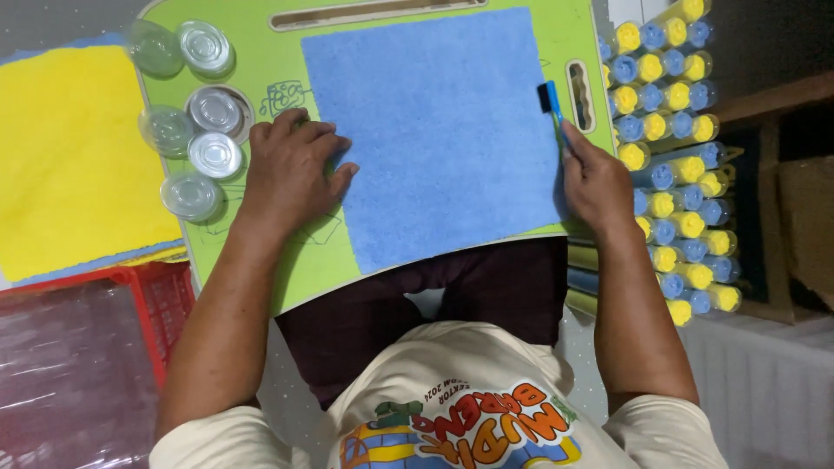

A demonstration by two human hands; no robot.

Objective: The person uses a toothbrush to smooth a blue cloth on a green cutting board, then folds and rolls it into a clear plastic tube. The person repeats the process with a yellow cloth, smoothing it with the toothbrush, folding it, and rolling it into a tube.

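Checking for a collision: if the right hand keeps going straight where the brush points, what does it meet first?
Probably the small slot in the green lap desk: the right hand aims its blue brush up beside it, though depth is unclear.

A left hand (291,165) rests flat at the edge of a blue cloth (434,130) spread on a green lap desk (339,43), while the right hand (595,182) holds a small blue brush (551,100); clear round containers (195,122) sit nearby.

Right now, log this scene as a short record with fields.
surface: green lap table across the person's legs
cloth: blue cloth spread flat on it
left hand: pressed flat on the cloth's left edge
right hand: grip on a blue brush at the cloth's right edge
left side: clear round lids
right side: stacked yellow and blue capped tubes
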